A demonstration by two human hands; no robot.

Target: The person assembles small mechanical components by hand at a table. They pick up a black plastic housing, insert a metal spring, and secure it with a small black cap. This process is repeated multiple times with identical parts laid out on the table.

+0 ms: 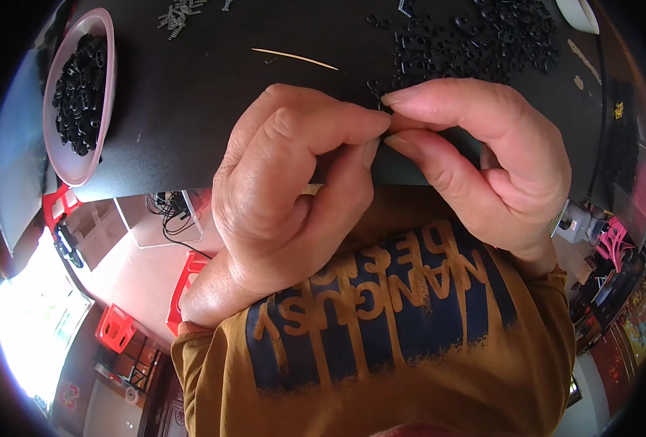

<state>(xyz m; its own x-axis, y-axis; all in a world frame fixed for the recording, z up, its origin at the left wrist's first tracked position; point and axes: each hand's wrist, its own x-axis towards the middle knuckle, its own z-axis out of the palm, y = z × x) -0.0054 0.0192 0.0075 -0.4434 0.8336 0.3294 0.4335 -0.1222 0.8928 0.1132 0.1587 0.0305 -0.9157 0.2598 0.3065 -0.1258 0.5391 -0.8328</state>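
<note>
My left hand (290, 175) and my right hand (490, 153) meet over the near edge of the dark table. The left thumb and forefinger are pinched together, their tips against those of the right hand. The right thumb and forefinger also close toward this spot. Whatever is between the fingertips is too small and hidden to name. Just beyond the fingers lies a spread of small black plastic pieces (439, 47), some with ring-shaped ends. A wooden toothpick (295, 58) lies on the table beyond my left hand.
A pinkish oval bowl (109, 95) of black oval pieces (81, 95) stands at the left. Small metal springs (181, 16) lie in a heap at the far left. A white container (579, 14) sits at the far right. A red stool (116, 328) is on the floor.
</note>
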